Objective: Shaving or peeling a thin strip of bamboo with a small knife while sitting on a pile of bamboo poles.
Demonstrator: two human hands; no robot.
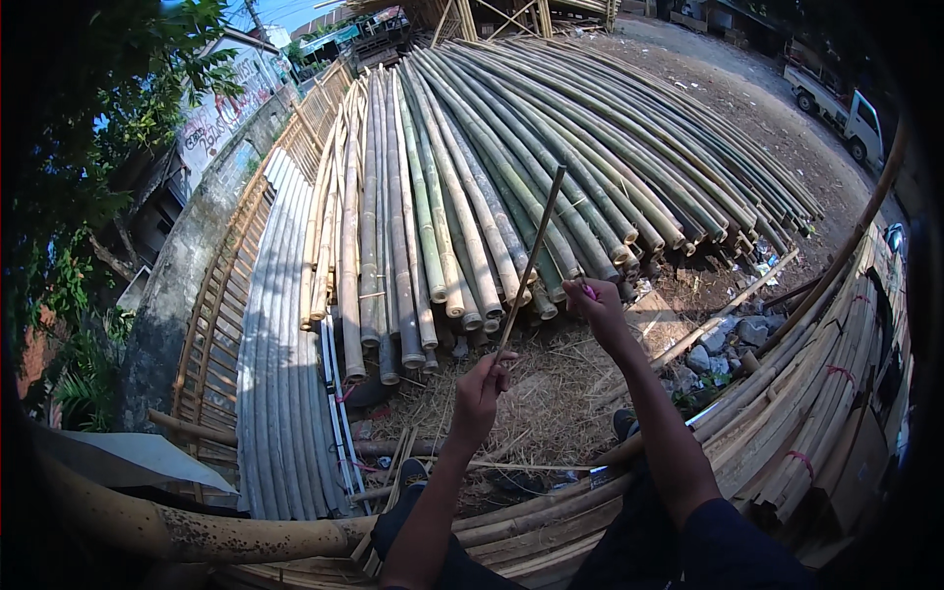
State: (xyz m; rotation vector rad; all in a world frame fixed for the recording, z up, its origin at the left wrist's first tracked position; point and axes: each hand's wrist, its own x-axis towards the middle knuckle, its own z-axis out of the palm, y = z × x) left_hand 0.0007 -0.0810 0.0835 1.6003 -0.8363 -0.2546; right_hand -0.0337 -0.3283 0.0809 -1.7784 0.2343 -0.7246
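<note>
A thin, dark-edged bamboo strip rises from my left hand, tilted up and to the right. The fingers are closed around its lower end. To the right and a little farther off, my right hand is closed on a small pink thing. Most of that thing is hidden in the fist, so its kind does not show. The right hand is apart from the strip. Behind both hands lie the cut ends of many long bamboo poles, green to tan, stacked on the ground.
Grey corrugated sheets lean at the left beside a bamboo fence. Bundled split bamboo tied with pink string is at the right. A thick bamboo pole crosses low in front. Rubble and a white pickup truck lie beyond.
</note>
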